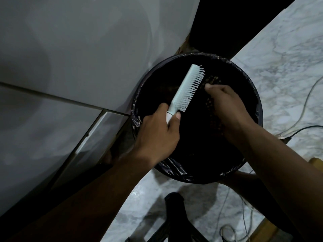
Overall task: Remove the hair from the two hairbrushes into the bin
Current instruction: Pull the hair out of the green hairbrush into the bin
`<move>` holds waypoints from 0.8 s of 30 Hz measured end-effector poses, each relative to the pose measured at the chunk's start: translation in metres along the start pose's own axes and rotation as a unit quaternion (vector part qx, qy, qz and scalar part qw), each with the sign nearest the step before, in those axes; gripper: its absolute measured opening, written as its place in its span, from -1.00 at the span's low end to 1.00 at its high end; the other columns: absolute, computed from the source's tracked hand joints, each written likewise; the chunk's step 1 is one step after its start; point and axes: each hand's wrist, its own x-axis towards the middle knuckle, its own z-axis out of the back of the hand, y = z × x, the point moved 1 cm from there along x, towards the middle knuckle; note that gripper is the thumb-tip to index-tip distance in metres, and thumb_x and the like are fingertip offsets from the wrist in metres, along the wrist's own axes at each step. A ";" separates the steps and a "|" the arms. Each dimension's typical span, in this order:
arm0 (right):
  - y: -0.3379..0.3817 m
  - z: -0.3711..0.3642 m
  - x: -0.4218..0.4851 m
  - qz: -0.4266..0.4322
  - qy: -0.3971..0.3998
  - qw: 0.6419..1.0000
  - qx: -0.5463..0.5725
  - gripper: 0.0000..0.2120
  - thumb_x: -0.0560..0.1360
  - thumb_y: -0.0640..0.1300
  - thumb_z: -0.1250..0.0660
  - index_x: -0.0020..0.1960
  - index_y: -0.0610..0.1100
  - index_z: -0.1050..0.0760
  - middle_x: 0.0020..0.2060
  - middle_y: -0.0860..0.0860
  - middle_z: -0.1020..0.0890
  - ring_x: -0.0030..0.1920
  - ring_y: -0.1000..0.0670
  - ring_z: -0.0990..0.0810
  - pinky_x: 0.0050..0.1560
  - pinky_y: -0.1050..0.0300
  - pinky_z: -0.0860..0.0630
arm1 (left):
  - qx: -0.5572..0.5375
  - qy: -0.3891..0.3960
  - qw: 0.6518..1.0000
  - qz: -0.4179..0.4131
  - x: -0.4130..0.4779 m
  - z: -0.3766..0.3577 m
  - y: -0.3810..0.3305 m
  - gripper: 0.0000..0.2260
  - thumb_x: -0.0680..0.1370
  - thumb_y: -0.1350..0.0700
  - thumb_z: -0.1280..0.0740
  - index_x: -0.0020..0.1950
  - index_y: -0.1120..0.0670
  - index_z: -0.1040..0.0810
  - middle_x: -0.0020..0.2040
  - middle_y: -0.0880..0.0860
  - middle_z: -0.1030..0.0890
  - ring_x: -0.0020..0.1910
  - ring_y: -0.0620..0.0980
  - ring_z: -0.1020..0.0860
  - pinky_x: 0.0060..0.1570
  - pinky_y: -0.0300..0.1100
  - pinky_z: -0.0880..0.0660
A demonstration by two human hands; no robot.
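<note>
A pale blue-white hairbrush (185, 89) is held over the open mouth of a round black bin (138, 109) lined with a dark plastic bag. My left hand (157, 135) grips the brush by its handle, with the bristles turned to the right. My right hand (227, 109) is just right of the bristles, fingers bunched, thumb tip close to the bristle tips. Whether it pinches any hair is too dark to tell. A second hairbrush is not in view.
A white cabinet or appliance panel (70, 58) stands left of the bin. The floor is pale marble (283, 55) with thin cables (304, 109) trailing at the right. A dark stool or frame (174, 212) stands near the bottom.
</note>
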 end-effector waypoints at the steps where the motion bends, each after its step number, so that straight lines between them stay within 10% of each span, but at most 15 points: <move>1: 0.000 0.000 0.002 -0.001 0.022 0.999 0.044 -0.66 0.52 0.16 -0.33 0.18 -0.02 -0.60 0.08 0.02 -0.70 0.07 -0.01 -0.69 0.15 -0.06 -0.60 | -0.007 0.012 1.000 -0.011 -0.001 -0.001 0.000 -0.76 0.64 -0.07 -0.24 -0.09 0.07 -0.40 -0.33 0.00 -0.54 -0.40 -0.04 -0.54 -0.44 -0.17 -0.39; 12: -0.002 -0.006 0.002 -0.011 0.095 0.993 0.074 -0.31 0.48 0.42 -0.17 0.38 -0.03 -0.53 0.20 -0.05 -0.69 0.15 -0.10 -0.70 0.15 -0.09 -0.59 | -0.022 0.058 0.998 -0.031 -0.005 -0.006 0.001 -0.78 0.65 -0.08 -0.23 -0.10 0.02 -0.43 -0.32 -0.03 -0.54 -0.41 -0.11 -0.53 -0.48 -0.36 -0.33; 19: -0.002 -0.005 -0.005 0.051 0.077 0.995 -0.042 -0.29 0.58 0.38 -0.01 -0.32 -0.14 -0.59 -0.36 -0.08 -0.68 -0.27 -0.08 -0.66 -0.05 -0.08 -0.54 | -0.023 0.046 0.998 -0.032 -0.002 -0.006 0.004 -0.79 0.65 -0.07 -0.23 -0.10 0.02 -0.43 -0.34 -0.02 -0.54 -0.40 -0.08 -0.54 -0.47 -0.32 -0.35; 24: 0.000 -0.006 -0.007 0.028 0.082 0.996 0.009 -0.43 0.61 0.32 -0.05 -0.21 -0.06 -0.59 -0.55 0.11 -0.48 -0.47 0.10 -0.44 -0.24 0.06 -0.37 | -0.021 0.050 0.998 -0.031 -0.002 -0.006 0.004 -0.79 0.65 -0.08 -0.23 -0.10 0.00 -0.43 -0.32 -0.03 -0.54 -0.41 -0.11 -0.53 -0.48 -0.34 -0.31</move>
